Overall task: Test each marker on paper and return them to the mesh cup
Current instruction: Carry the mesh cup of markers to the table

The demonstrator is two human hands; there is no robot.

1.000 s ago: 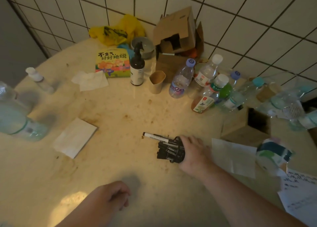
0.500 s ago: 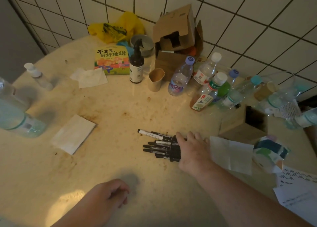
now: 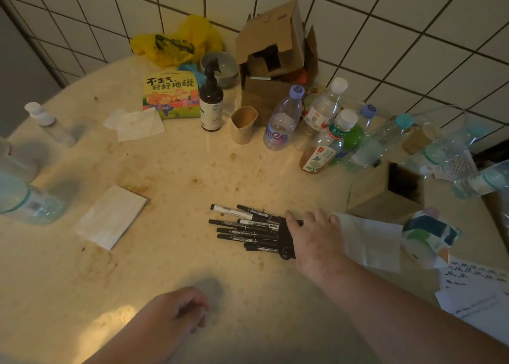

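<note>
Black mesh cup [image 3: 285,249] lies tipped on its side on the worktop, mouth facing left. Black markers [image 3: 242,230] fan out from its mouth, lying flat.

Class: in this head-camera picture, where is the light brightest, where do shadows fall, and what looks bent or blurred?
Head view: dim warm light, with a bright patch on the table beside the left hand; a soft shadow lies just beyond that hand; the wall tile lines slant and bow from the wide lens; the clear bottles at the right edge look smeared.

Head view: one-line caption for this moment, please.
Right hand grips the tipped mesh cup, black markers spilling onto the stained table; left hand rests loosely curled nearby.
</note>
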